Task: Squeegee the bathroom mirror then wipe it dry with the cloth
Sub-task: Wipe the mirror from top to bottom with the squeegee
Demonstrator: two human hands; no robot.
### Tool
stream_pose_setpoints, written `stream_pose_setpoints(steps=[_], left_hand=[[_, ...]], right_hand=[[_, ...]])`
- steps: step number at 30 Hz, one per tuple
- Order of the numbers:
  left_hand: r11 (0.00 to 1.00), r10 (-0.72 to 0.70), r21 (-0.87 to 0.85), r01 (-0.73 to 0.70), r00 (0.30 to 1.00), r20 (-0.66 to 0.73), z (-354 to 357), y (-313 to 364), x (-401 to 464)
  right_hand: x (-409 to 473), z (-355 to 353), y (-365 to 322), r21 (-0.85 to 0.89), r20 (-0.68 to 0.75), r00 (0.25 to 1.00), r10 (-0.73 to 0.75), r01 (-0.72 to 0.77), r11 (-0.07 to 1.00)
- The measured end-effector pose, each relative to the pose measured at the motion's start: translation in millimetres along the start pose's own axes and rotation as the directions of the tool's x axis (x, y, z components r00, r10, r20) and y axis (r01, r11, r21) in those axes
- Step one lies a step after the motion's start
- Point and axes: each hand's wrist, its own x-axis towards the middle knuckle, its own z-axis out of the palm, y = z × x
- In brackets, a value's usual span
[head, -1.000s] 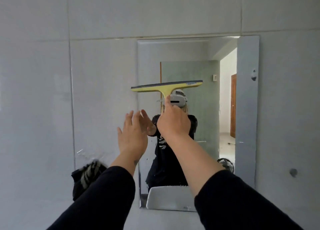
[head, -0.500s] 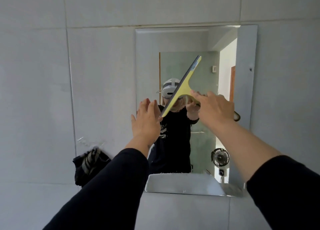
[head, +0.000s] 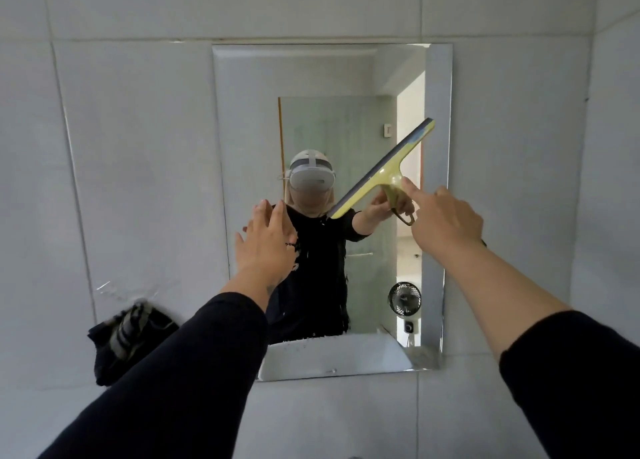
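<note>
Glass first: the mirror (head: 311, 88) is the largest item, fixed flat to the tiled wall (head: 138, 147) directly ahead of both hands. Treat it as rigid, fragile and slick where wet; apply even pressure through the tool only, never a point load. Droplets appear to remain along its lower edge, below your left hand, so the squeegee stage is probably not finished.

The cloth (head: 128, 337), dark with pale stripes, hangs against the wall below and to the outside of your left forearm, well apart from both hands. It should be soft and light. Gather it by a bunched fold when the drying stage begins.

The squeegee (head: 381, 171) has a yellow plastic body, likely light and stiff, with a flexible rubber blade edge. It is tilted steeply, upper end toward the mirror's right edge, lower end pointing toward your left hand. Whether the blade is in contact with the glass cannot be determined. Hold it by the handle stem, not the blade bar, to keep the rubber flat on the glass.

Your right hand (head: 446, 223) is closed around the handle, index finger extended along the stem toward the blade bar. A wet handle may slip; maintain a firm wrap.

Your left hand (head: 266, 240) is empty, flat and spread, fingers up, at the mirror's left side, below the blade's lower end.
</note>
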Motion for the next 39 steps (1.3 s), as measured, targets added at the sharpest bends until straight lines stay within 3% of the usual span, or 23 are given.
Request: stream_pose_setpoints(steps=[5, 11, 16, 26, 30, 35, 39], left_hand=[[0.995, 0.013, 0.098, -0.016, 0.999, 0.031, 3.9, -3.5, 1.6], [0.952, 0.128, 0.282, -0.121, 0.992, -0.009, 11.0, -16.3, 0.2], [0.954, 0.21, 0.232, -0.191, 0.976, -0.061, 14.5, -27.8, -0.3], [0.963, 0.191, 0.21, -0.171, 0.978, -0.081, 20.4, -30.7, 0.6], [0.969, 0.209, 0.152, -0.194, 0.974, -0.09, 17.6, -30.7, -0.5], [0.983, 0.186, 0.021, -0.185, 0.972, -0.143, 5.4, -30.7, 0.5], [0.981, 0.188, -0.002, -0.192, 0.961, -0.205, -8.2, -38.6, 1.3]], right_hand=[[-13.3, 7.4, 21.2, 0.139, 0.035, 0.992, 0.121, -0.125, 0.982], [-31.9, 39.1, -1.0, 0.356, 0.053, 0.98, 0.192, -0.199, 0.913], [-48.2, 63.7, -22.8, 0.524, 0.05, 0.952, 0.302, -0.283, 0.804], [-64.6, 95.0, -74.4, 0.763, 0.125, 0.91, 0.395, -0.342, 0.548], [-69.5, 109.5, -84.3, 0.789, 0.152, 0.901, 0.407, -0.359, 0.499], [-78.1, 111.4, -96.2, 0.793, 0.172, 0.915, 0.365, -0.348, 0.5], [-95.2, 109.0, -113.0, 0.751, 0.159, 0.942, 0.297, -0.311, 0.582]])
